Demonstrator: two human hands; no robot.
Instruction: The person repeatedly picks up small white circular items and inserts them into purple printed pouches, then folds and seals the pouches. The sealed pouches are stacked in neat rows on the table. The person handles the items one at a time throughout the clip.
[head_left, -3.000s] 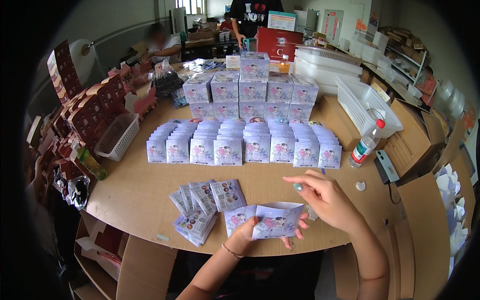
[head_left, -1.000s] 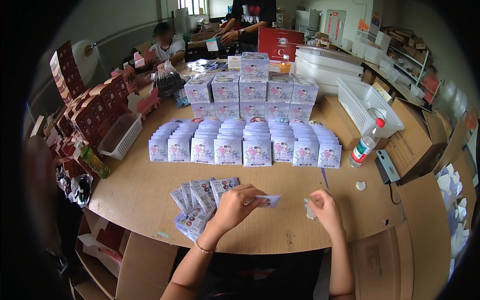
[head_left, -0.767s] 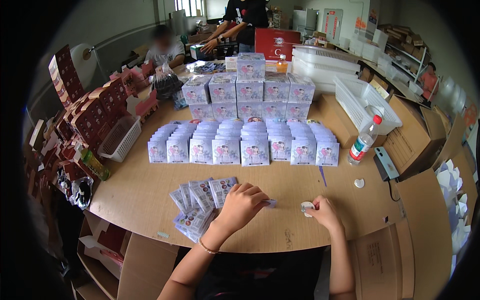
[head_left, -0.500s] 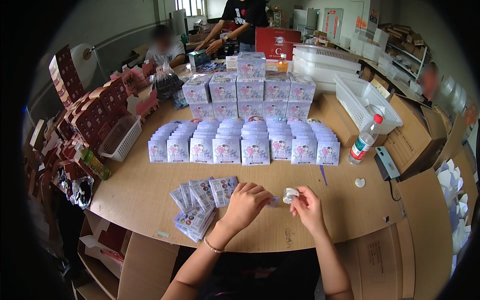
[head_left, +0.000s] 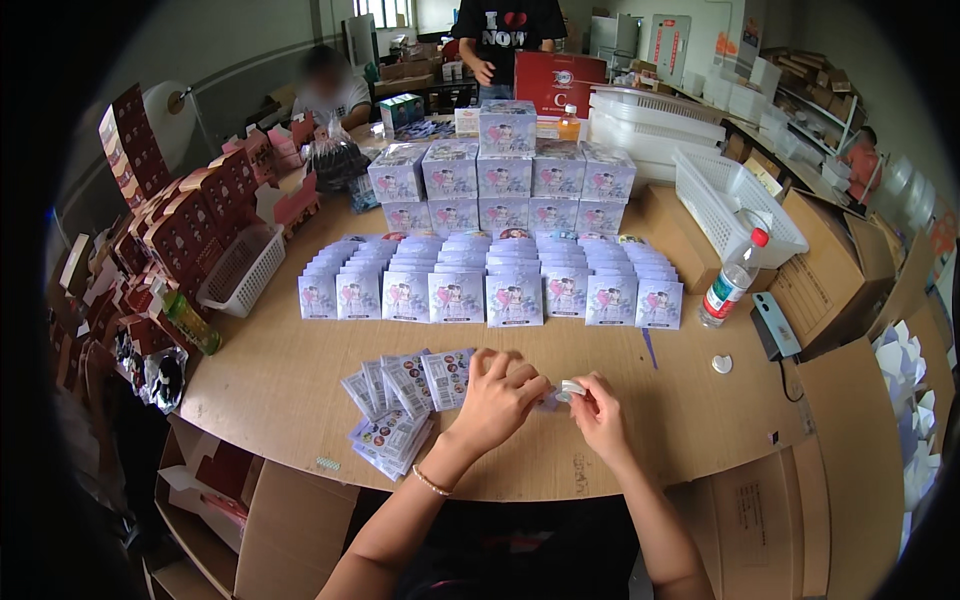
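Right hand [head_left: 603, 418] pinching a small white piece [head_left: 571, 387] between thumb and fingers, over the near middle of the wooden tabletop [head_left: 270, 405]. Left hand [head_left: 497, 402] just beside it, knuckles up, fingers closed on a lilac packet [head_left: 549, 402]; only a sliver shows at the fingertips, the rest hidden. Piece and packet very close; contact cannot be told. Beaded bracelet [head_left: 432, 482] on the left wrist. Left of that hand, loose pile of printed packets [head_left: 392, 438], overlapping, round pictures on the faces turned up. Beyond both hands, lilac packets in upright rows [head_left: 514, 300], stacked lilac boxes [head_left: 505, 178] behind them. To the right, one white disc [head_left: 721, 364] lying alone, near a red-capped clear bottle [head_left: 733, 278].
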